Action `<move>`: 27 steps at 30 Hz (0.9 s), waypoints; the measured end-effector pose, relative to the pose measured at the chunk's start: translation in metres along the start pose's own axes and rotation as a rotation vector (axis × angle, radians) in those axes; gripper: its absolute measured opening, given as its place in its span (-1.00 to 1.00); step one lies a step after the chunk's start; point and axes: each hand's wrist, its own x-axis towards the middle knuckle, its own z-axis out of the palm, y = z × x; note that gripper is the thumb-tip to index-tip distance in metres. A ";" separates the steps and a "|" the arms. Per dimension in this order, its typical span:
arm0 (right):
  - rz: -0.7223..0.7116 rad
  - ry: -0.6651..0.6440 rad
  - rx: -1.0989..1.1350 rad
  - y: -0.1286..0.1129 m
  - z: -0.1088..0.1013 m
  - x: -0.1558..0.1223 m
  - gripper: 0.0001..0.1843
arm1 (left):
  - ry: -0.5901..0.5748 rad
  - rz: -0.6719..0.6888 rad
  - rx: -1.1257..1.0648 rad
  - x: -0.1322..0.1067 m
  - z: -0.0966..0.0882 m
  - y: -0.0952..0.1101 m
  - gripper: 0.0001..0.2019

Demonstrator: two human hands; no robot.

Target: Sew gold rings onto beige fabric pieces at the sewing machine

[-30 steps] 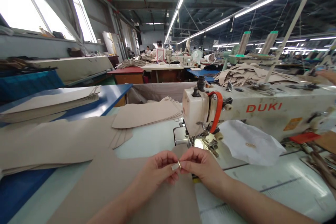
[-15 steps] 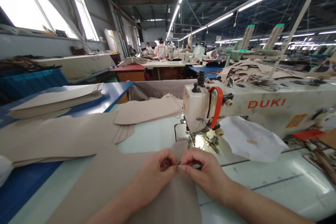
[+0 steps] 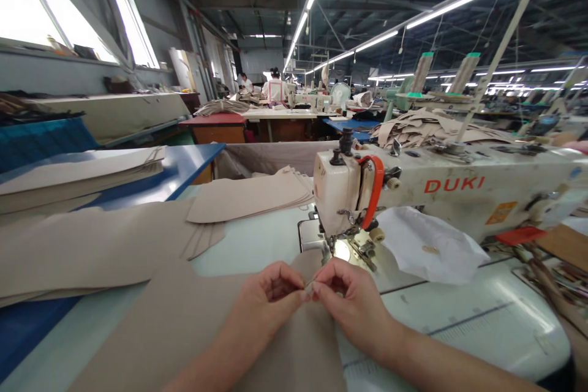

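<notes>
Fingertips of my left hand (image 3: 264, 309) and my right hand (image 3: 356, 306) meet in a pinch, both on the edge of a taupe fabric panel (image 3: 193, 331). The bit between the fingers is small and partly hidden. The panel lies on the pale green table, spreading left and under both forearms. Just beyond my fingers is the needle area of a white sewing machine (image 3: 333, 196) with an orange guard; its lamp lights the plate. A rounded end of taupe material shows between my hands and the presser foot.
Stacks of taupe panels lie on the left, one long stack (image 3: 105, 245) and a smaller one (image 3: 248, 196) behind. A white sheet (image 3: 427, 248) rests under the machine arm. A ruler scale (image 3: 468, 318) marks the table at right. Co-workers sit far back.
The whole view has shifted slightly, so the machine and hands appear a little further left. My fingertips have adjusted a little on the panel edge and stay pinched close together.
</notes>
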 end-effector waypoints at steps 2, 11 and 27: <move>-0.011 0.004 -0.004 0.001 0.001 -0.001 -0.91 | 0.013 0.026 0.016 0.000 0.001 -0.002 -0.82; 0.023 -0.087 0.277 0.007 0.000 -0.001 -0.91 | 0.092 0.191 0.257 -0.008 0.000 -0.002 -0.95; -0.137 -0.128 -0.355 0.002 -0.017 -0.002 -0.88 | 0.016 0.378 0.741 -0.009 -0.006 -0.007 -0.86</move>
